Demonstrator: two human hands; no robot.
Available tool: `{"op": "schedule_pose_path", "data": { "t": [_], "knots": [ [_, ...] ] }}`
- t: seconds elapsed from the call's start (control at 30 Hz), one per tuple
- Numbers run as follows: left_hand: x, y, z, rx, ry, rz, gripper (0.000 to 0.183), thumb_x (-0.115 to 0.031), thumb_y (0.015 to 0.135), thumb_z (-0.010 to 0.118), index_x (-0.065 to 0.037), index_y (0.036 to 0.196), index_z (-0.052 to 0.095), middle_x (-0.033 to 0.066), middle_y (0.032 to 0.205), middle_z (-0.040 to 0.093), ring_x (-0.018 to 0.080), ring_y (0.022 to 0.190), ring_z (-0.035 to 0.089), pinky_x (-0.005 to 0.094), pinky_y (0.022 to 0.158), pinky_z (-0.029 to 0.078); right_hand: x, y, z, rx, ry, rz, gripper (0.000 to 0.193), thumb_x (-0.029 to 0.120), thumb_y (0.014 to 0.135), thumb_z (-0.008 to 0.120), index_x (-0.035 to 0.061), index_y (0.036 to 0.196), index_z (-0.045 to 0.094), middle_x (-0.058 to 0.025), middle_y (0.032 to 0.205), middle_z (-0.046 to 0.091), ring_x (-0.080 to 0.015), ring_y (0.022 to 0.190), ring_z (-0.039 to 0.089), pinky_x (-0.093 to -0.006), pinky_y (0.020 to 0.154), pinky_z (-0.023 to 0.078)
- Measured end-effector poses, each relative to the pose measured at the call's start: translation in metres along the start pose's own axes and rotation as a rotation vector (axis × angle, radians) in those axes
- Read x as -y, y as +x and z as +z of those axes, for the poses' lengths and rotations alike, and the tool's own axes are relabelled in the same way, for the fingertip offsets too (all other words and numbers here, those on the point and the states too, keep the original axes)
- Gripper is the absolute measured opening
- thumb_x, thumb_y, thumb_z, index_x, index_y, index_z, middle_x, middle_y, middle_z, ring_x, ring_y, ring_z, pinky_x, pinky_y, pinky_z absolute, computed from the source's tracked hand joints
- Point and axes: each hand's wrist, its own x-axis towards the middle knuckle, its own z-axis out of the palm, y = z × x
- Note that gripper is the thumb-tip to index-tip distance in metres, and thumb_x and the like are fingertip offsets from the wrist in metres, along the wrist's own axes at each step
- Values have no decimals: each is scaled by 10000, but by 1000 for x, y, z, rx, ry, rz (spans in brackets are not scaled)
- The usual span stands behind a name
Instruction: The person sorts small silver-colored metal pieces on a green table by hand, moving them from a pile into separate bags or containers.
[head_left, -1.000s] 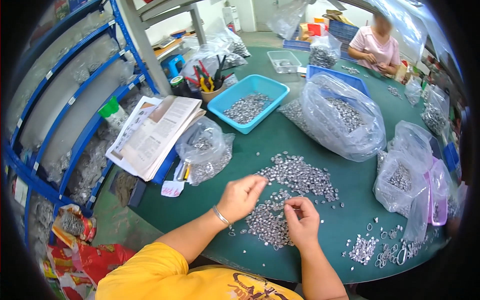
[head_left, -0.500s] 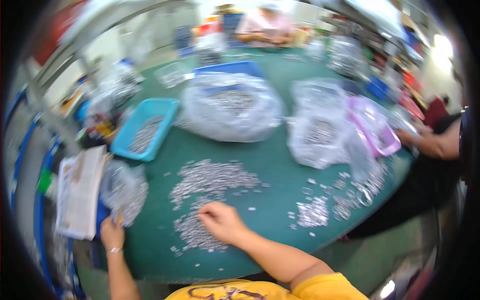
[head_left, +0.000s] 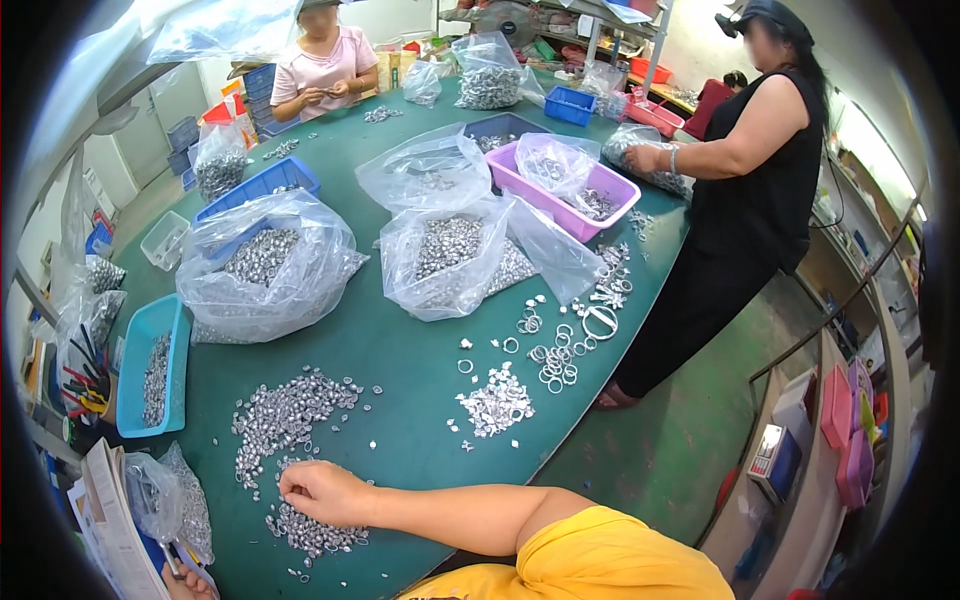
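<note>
My right hand [head_left: 328,494] rests over the near heap of small silver metal pieces [head_left: 315,535], its fingers bent and pinched together. Whatever may lie between the fingertips is hidden. Just beyond it spreads a larger heap of the same silver pieces [head_left: 290,415] on the green tabletop. At the lower left edge, my left hand [head_left: 188,583] is only partly in view. Its fingers close around a thin metal tool [head_left: 172,560], whose kind I cannot make out, beside a clear plastic bag of silver pieces [head_left: 170,500] and a stack of papers [head_left: 110,505].
A turquoise tray [head_left: 178,375], large open plastic bags of metal parts [head_left: 340,262] and a purple tray [head_left: 565,215] stand on the table. Rings [head_left: 555,370] and a bright heap [head_left: 497,402] lie right. One person [head_left: 750,150] stands right; another [head_left: 325,65] works at the far side.
The view has swung to the right, so the table's contents sit farther left and the standing person shows fully. My right hand stays at the near heap; my left is now mostly cut off.
</note>
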Motion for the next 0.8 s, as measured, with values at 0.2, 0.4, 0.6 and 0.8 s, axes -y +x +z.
{"op": "schedule_pose_path", "data": {
  "t": [0.2, 0.4, 0.6, 0.8],
  "knots": [
    [29, -49, 22, 560, -704, -62, 106, -84, 859, 479, -58, 800, 395, 20, 709, 396, 115, 561, 348, 245, 516, 324, 0, 0, 4, 8, -15, -28, 65, 57, 786, 568, 12, 828, 548, -104, 746, 565, -215, 630, 546, -322, 601, 451],
    [54, -98, 76, 886, -785, -299, 71, -58, 879, 449, -32, 835, 400, 54, 770, 412, 123, 575, 385, 228, 498, 352, 6, -3, 3, 207, 110, -40, 81, 75, 805, 567, -3, 825, 556, -83, 717, 572, -145, 621, 545, -288, 561, 445],
    [111, -123, 107, 806, 55, -209, 211, -164, 865, 550, -22, 1011, 497, 136, 900, 554, 126, 571, 479, 241, 528, 438, 16, -7, 3, 495, 217, -41, 242, 226, 883, 537, -12, 900, 576, -104, 703, 606, -164, 639, 577, -311, 577, 457],
    [129, -138, 157, 850, 675, -27, 150, -38, 852, 546, 23, 989, 546, 133, 818, 616, 153, 622, 577, 238, 570, 483, 26, -15, -3, 656, 174, 68, 222, 215, 854, 555, -7, 865, 545, -112, 715, 597, -200, 625, 579, -319, 578, 455]
  ]
}}
